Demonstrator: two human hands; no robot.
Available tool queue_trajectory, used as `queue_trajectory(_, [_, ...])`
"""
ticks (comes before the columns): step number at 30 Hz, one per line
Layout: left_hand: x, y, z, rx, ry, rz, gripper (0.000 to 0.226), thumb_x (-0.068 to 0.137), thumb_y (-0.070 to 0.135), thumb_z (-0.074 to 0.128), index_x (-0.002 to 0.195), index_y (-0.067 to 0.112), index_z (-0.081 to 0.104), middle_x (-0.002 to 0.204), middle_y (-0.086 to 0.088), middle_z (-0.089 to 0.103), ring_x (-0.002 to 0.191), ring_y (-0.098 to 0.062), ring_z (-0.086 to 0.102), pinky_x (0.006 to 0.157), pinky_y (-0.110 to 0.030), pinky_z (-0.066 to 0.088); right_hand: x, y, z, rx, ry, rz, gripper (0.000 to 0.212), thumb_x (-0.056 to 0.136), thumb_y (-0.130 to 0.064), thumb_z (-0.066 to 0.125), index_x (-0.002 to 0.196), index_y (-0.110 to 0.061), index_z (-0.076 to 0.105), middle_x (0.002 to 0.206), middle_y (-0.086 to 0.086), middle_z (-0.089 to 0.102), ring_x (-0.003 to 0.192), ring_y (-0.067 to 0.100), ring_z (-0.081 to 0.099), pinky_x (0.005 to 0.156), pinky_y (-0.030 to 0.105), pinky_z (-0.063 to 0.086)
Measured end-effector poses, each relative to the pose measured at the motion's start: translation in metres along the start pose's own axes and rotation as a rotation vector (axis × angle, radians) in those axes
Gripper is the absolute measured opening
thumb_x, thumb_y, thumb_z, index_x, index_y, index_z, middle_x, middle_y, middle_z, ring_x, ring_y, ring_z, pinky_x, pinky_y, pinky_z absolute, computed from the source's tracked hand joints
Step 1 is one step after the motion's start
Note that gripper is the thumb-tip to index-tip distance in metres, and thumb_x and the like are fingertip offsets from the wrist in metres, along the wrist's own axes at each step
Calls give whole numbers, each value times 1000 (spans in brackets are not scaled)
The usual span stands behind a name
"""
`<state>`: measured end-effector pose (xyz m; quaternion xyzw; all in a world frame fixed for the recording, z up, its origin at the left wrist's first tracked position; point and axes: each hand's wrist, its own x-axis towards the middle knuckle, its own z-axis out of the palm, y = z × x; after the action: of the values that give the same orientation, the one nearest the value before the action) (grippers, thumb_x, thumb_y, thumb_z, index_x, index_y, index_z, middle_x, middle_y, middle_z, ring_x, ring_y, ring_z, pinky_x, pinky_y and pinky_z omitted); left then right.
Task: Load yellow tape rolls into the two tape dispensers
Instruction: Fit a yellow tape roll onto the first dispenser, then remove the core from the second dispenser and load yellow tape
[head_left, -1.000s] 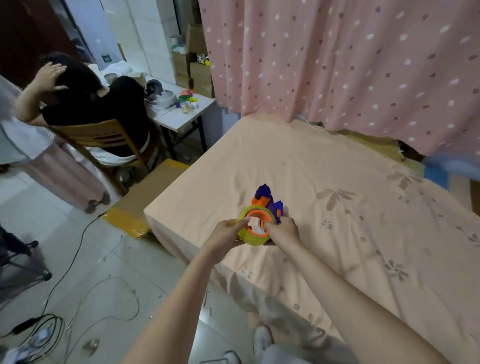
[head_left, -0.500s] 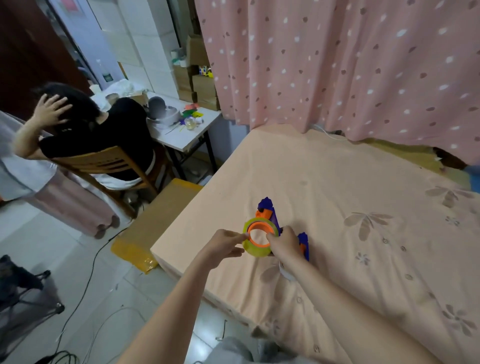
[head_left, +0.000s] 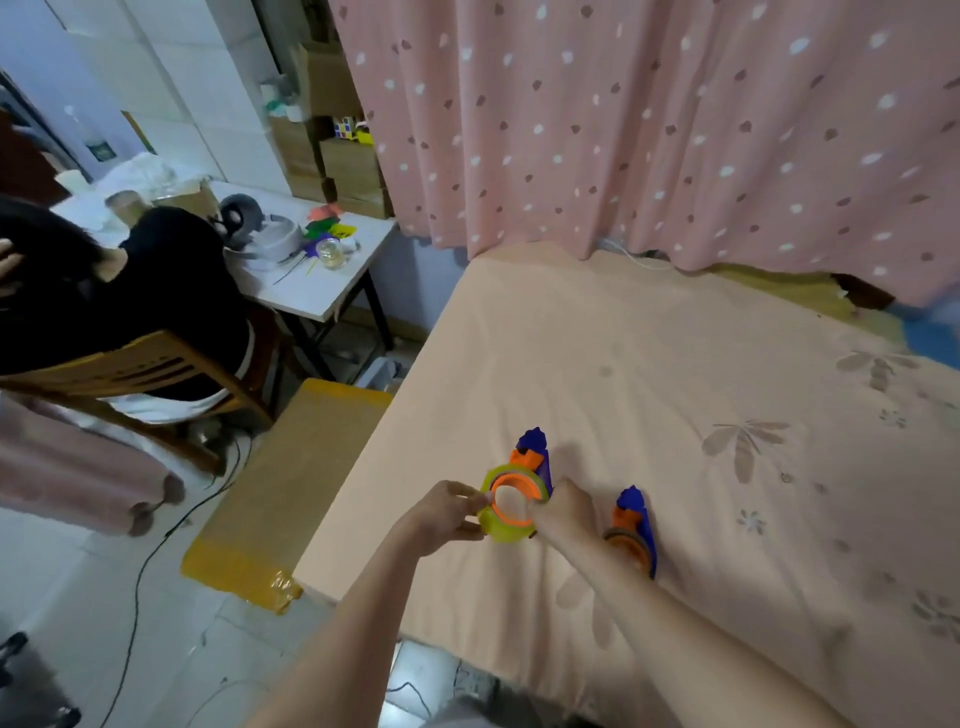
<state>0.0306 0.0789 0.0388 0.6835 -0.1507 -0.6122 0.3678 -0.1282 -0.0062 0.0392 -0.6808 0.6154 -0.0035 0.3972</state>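
A peach flowered bed (head_left: 649, 364) fills the view below a pink spotted curtain (head_left: 649, 119). Near its front edge both hands hold one blue-and-orange tape dispenser (head_left: 532, 457) carrying a yellow tape roll (head_left: 506, 530). The left hand (head_left: 441, 514) has its grip pinched on the roll's left rim; the right hand (head_left: 566, 512) curls round the roll's right side. A second dispenser (head_left: 634, 530) lies just right of the right wrist.

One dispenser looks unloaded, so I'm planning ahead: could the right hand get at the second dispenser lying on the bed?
Probably yes. The second dispenser lies uncovered right beside the right hand, but that hand's grip is busy on the yellow tape roll.
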Motion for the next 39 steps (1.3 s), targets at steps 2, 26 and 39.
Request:
queue_trajectory(2, [13, -5, -12, 6, -6, -39, 48, 98, 20, 66, 130, -14, 54, 106, -20, 60, 83, -33, 62, 86, -41, 59, 6, -5, 14, -5, 9, 22, 23, 84, -34, 64, 88, -17, 49, 89, 6, 68, 63, 16, 56, 48, 25, 38])
queue_trajectory(26, [90, -22, -50, 140, -47, -260, 13, 95, -14, 46, 94, -4, 54, 97, -17, 45, 96, -26, 48, 108, -41, 49, 67, 0, 98, -26, -141, 226, 29, 89, -13, 55, 110, 5, 64, 105, 25, 73, 99, 38, 71, 87, 40, 57])
queue_trajectory(39, [93, 15, 68, 234, 97, 32, 23, 97, 14, 45, 78, 10, 57, 71, -5, 60, 61, -22, 56, 60, -27, 46, 56, 94, -10, -93, 375, 406, 42, 89, -17, 60, 125, 1, 46, 124, 23, 55, 117, 41, 53, 92, 43, 46])
